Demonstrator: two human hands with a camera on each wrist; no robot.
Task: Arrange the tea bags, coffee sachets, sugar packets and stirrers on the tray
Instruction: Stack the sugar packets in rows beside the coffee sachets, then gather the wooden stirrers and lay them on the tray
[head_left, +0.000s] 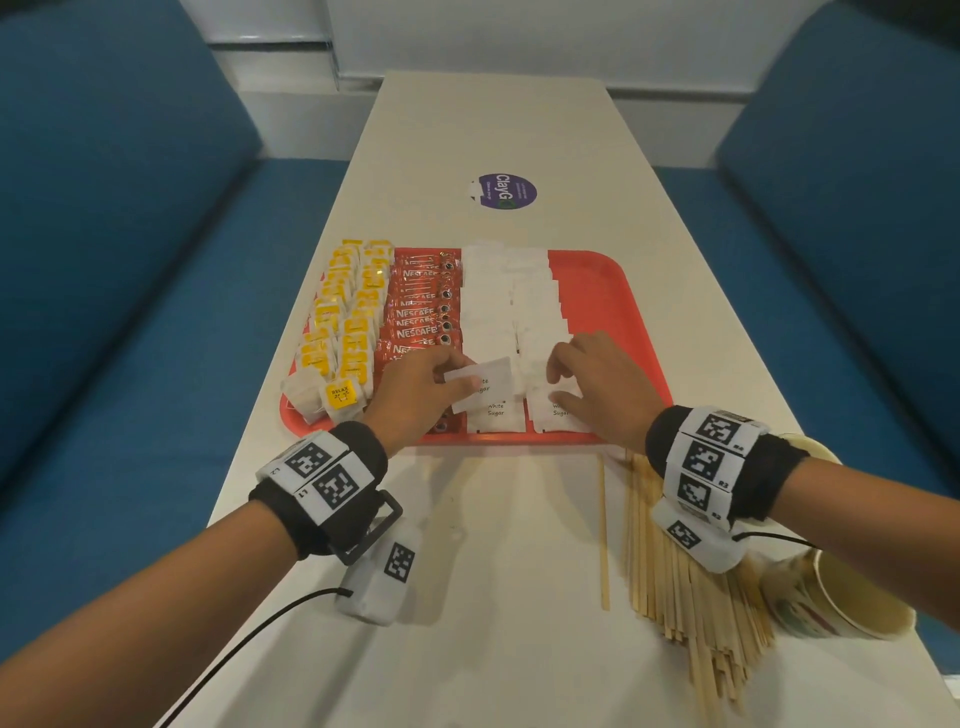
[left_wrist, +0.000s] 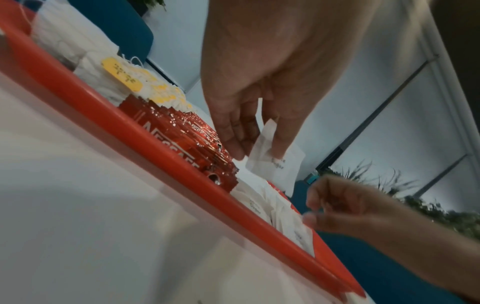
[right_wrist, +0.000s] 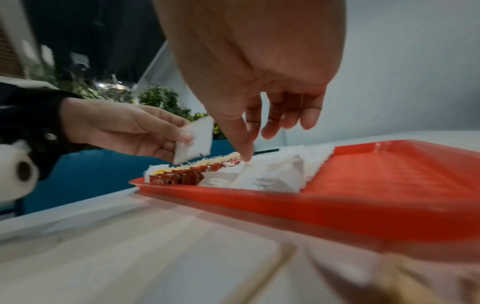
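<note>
Our left hand pinches a sugar packet toward 3 o'clock of its fingers, above the rows where our right hand rests loose-fingered.

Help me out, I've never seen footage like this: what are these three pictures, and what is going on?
No machine here: a person's two bare hands, filmed by a head camera from above and by a camera on each wrist, looking along the fingers. On the white table a red tray holds yellow-tagged tea bags, red Nescafe sachets and white sugar packets. Wooden stirrers and paper cups lie off the tray. The left hand pinches one sugar packet; the right hand touches the packet rows with its fingertips.
</note>
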